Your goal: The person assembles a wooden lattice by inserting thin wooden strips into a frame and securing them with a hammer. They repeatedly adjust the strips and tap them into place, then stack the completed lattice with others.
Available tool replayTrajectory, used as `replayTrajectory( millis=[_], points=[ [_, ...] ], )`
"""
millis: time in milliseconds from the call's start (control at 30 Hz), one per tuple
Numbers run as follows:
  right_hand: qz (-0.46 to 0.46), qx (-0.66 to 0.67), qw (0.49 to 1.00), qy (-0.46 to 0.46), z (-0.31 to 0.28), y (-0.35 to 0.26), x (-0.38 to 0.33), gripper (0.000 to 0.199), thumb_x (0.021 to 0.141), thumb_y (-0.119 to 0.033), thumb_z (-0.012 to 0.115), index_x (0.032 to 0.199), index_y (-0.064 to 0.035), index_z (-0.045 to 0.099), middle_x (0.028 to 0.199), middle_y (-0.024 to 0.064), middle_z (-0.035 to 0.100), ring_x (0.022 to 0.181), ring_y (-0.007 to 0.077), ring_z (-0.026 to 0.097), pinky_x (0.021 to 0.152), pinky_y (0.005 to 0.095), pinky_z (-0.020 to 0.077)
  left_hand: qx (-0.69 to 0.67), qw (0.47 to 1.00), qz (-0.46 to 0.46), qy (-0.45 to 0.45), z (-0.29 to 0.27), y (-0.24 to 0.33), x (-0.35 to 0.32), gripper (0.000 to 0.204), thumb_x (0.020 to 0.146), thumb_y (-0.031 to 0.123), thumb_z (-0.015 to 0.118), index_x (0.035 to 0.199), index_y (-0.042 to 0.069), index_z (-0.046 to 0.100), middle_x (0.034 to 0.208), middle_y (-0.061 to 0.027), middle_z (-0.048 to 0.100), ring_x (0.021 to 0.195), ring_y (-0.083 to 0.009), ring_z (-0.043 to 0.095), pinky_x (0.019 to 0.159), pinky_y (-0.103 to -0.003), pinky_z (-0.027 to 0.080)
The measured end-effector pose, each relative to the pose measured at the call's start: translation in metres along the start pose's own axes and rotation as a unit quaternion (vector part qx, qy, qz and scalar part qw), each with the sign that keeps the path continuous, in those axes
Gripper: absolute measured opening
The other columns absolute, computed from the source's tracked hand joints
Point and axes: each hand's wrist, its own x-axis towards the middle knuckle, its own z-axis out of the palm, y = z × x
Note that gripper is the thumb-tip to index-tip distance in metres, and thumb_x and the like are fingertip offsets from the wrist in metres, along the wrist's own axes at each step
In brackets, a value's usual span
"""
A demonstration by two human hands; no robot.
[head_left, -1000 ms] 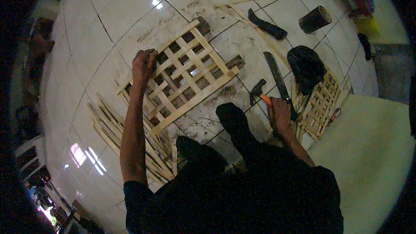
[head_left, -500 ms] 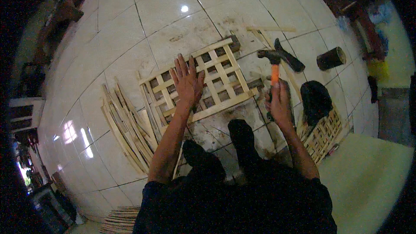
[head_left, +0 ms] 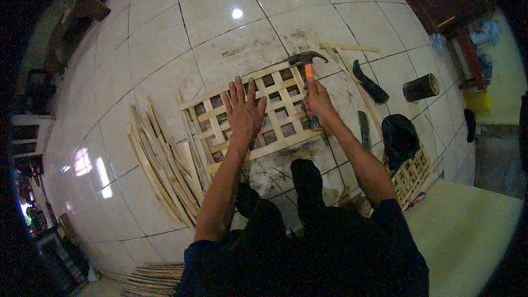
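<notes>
A wooden lattice panel of crossed slats lies flat on the tiled floor in front of me. My left hand presses on it, palm down and fingers spread, near its middle. My right hand grips the orange handle of a claw hammer. The hammer's dark head is over the lattice's far right corner. My dark shoes stand just below the lattice's near edge.
Loose wooden slats lie in a fan to the left. To the right are a long blade, a dark sheath, a dark cloth, a short log and a second lattice. More slats lie bundled at the lower left.
My right hand picked up the hammer from the floor at the right and brought it over the lattice's far right corner. My left hand shifted to the lattice's middle and flattened.
</notes>
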Motion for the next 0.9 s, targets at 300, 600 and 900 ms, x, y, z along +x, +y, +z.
replayTrajectory(
  millis=[300,600,900],
  points=[
    [-0.300,-0.197,0.925,0.122,0.004,-0.005,0.014,0.038,0.100,-0.037,0.037,0.102,-0.0031,0.054,0.090,0.0168,0.062,0.087,0.0317,0.059,0.076,0.0446,0.0441,0.011,1.000,-0.018,-0.003,0.001,-0.005,0.001,0.062,0.092,0.043,0.048,0.146,0.015,0.032,0.154,-0.0154,0.019,0.142,-0.0327,0.018,0.114,-0.051,0.008],
    [-0.206,-0.346,0.904,0.143,0.004,-0.042,-0.014,0.034,0.101,-0.033,0.036,0.100,-0.0005,0.047,0.074,0.0267,0.058,0.070,0.0469,0.057,0.059,0.0507,0.0426,0.000,1.000,-0.019,-0.013,-0.006,0.003,0.001,0.061,0.092,0.043,0.047,0.145,0.016,0.033,0.154,-0.0153,0.019,0.142,-0.0321,0.016,0.114,-0.050,0.007],
    [-0.212,-0.421,0.876,0.106,0.002,-0.025,-0.015,0.034,0.100,-0.035,0.037,0.104,-0.0030,0.048,0.068,0.0226,0.058,0.061,0.0369,0.059,0.051,0.0462,0.0439,-0.006,1.000,-0.004,0.009,-0.002,0.001,-0.006,0.064,0.092,0.043,0.049,0.147,0.017,0.029,0.154,-0.0152,0.020,0.142,-0.0326,0.017,0.113,-0.051,0.012]
  ],
)
